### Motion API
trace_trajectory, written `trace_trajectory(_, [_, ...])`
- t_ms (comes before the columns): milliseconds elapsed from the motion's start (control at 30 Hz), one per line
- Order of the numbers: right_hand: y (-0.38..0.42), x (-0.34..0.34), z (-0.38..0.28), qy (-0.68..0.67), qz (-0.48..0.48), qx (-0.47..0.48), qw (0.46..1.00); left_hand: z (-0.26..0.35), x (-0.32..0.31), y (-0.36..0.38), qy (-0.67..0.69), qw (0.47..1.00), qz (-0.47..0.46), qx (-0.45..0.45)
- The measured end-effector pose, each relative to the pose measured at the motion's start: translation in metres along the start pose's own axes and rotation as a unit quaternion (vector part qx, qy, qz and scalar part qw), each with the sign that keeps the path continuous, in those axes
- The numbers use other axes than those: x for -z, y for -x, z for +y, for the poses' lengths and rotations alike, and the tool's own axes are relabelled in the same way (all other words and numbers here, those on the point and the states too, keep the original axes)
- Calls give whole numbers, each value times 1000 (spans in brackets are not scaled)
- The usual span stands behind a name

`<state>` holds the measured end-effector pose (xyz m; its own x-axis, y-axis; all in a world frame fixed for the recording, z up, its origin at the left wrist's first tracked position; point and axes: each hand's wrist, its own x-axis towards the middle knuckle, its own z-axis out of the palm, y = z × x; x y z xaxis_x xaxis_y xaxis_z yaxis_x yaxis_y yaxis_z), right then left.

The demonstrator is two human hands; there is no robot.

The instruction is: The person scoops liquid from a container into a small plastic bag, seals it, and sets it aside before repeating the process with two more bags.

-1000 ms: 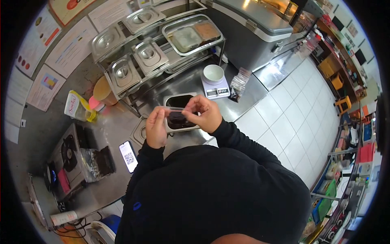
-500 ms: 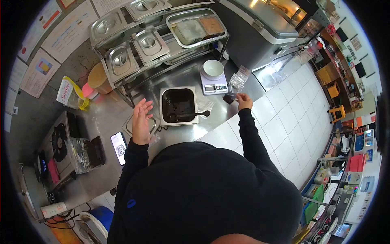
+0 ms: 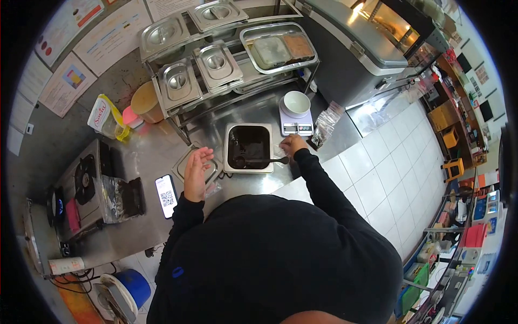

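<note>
My left hand (image 3: 198,175) is raised over a metal lid (image 3: 179,166) on the steel counter, empty, with its fingers stretched out. My right hand (image 3: 294,144) is at the clear plastic bags (image 3: 279,152) beside the pan, its fingers bent together on one of them. Between my hands stands a square steel pan (image 3: 230,141) of dark brown sauce (image 3: 249,143). A dark ladle (image 3: 270,160) lies across its near right rim. Behind my right hand, a white bowl (image 3: 297,102) sits on a kitchen scale (image 3: 296,128). Filled bags (image 3: 326,124) lie right of the scale.
A phone with a QR code (image 3: 166,196) lies at left, near a gas stove (image 3: 83,181) and a bag of dark contents (image 3: 129,197). A rack with lidded steel pans (image 3: 218,65) stands behind. At the back right is a large grey cooler (image 3: 345,54).
My right hand has let go of the small dark-filled bag by the scale and moved left to the clear bags. My left hand stays raised and open. The camera view has shifted slightly.
</note>
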<state>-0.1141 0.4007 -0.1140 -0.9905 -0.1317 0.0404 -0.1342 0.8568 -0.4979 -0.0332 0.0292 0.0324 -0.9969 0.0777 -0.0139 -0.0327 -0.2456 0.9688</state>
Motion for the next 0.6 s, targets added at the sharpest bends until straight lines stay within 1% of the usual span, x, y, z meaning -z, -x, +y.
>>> trace_trajectory(33, [-2, 1, -3, 25, -12, -14, 1000, 1, -1, 0, 6, 1000, 3, -2])
trace_trajectory(133, [-1, 18, -17, -48, 91, -52, 993, 5, -2, 0, -8, 1000, -6, -11])
trace_trajectory(167, [-3, 28, -24, -99, 115, -85, 985, 7, -5, -1, -14, 1000, -3, -20])
trace_trajectory(200, [-2, 42, -39, -150, 161, -96, 971, 12, -10, 0, -34, 999, -19, -23])
trace_trajectory(267, [-3, 68, -67, -274, 172, -99, 941, 23, -23, 2, -75, 996, -51, -23])
trace_trajectory(300, [5, 93, -103, -318, 162, -88, 930, 24, -31, 0, -27, 996, -77, -25])
trace_trajectory(367, [19, 107, -153, -370, 162, -29, 914, 20, -49, -4, -16, 994, -112, -5])
trace_trajectory(400, [25, 109, -173, -396, 162, 0, 904, 18, -57, -6, -11, 992, -128, 4])
trace_trajectory(467, [35, 112, -206, -401, 142, 42, 904, 13, -69, -11, 25, 989, -140, -32])
trace_trajectory(500, [37, 109, -213, -426, 122, 44, 895, 23, -78, -9, 61, 989, -135, -25])
trace_trajectory(600, [39, 103, -226, -414, 117, 64, 900, 18, -66, -11, -34, 991, -127, -23])
